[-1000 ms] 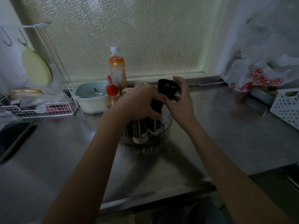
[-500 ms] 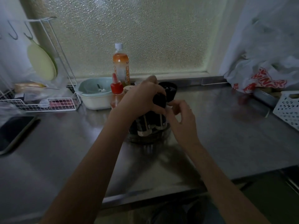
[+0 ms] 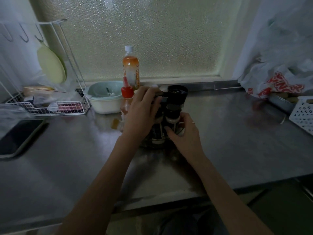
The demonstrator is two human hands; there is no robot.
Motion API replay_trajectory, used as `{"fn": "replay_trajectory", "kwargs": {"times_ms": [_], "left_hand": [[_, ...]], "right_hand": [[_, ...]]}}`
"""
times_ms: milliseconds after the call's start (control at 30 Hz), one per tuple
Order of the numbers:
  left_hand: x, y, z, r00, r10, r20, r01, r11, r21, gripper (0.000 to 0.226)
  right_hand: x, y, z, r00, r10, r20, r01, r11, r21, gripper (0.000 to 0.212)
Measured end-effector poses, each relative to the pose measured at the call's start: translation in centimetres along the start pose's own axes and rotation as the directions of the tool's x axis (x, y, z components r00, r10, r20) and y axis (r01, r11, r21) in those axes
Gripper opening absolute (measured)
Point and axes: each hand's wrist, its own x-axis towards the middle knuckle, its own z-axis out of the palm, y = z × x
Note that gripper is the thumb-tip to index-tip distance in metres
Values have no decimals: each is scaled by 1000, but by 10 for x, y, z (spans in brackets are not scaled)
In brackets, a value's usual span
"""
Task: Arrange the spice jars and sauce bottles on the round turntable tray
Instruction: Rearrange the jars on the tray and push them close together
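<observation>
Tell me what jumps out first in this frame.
Both hands meet mid-counter over a cluster of dark jars: left hand on top, right hand at the side. Behind stands an orange bottle against the frosted window, a red-capped squeeze bottle before it.

Both forearms are showing bare, with no sleeves reaching into view. The right hand [image 3: 185, 131] is wearing a thin ring on one finger. The left hand [image 3: 141, 114] is wearing nothing visible.

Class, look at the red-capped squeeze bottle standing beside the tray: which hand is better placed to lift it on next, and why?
Probably the left hand: the squeeze bottle stands right beside it, left of the tray. The right hand sits at the tray's far side, against the jars.
</observation>
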Motion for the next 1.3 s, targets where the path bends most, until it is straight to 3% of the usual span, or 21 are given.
{"fn": "replay_trajectory", "kwargs": {"times_ms": [100,200,267,400,467,600,767,933,1067,1167,1300], "left_hand": [[-22,-8,-6,962,-46,-267,64,996,59,18],[-36,-22,-8,873,-253,-417,360,911,201,30],[-40,-30,-5,809,-429,-402,524,835,165,38],[-49,-38,2,721,-646,-252,668,744,5,50],[-51,-37,3,728,-649,-221,643,758,-108,47],[-51,-25,0,803,-525,-281,481,850,-213,48],[-55,-12,2,954,-176,-243,161,984,-81,50],[-60,-12,5,964,48,-260,-36,998,50,31],[-58,-12,10,987,144,-71,-138,987,87,20],[-58,-12,16,986,159,39,-163,974,157,29],[-58,-14,22,996,-54,65,45,990,134,65]], "right_hand": [[-5,1,-1,999,10,-32,-8,998,61,46],[-6,-2,0,995,-15,-103,25,995,95,54],[-8,-6,2,995,-33,-95,42,994,100,61],[-12,-10,7,997,-41,-66,43,998,37,86],[-10,-10,10,997,-21,-68,20,1000,-5,93],[-8,-11,13,996,14,-91,-18,999,-37,94],[-11,-10,15,996,7,-89,-16,994,-109,82],[-7,-6,12,990,34,-137,-43,997,-69,54],[-4,-6,13,990,60,-128,-68,996,-60,39],[-5,-7,13,989,79,-128,-87,994,-62,37],[-7,-8,12,992,51,-116,-63,993,-96,34]]}}
